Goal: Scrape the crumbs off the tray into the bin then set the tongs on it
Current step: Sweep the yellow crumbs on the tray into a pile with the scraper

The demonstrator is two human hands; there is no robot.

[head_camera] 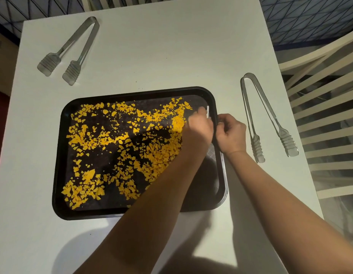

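Black tray point(59, 175), one, centre frame on the white tabletop point(152, 56); yellow crumbs point(112, 147) scattered over it, too many to count. Two clear tongs: one upper left point(70, 50), one at right point(264, 119), both on the tabletop, clear of the tray. Left hand point(199, 127) curled round a small white scraper point(207, 111) at the tray's right end. Right hand point(231, 133) curled, fingers on the tray's right rim.
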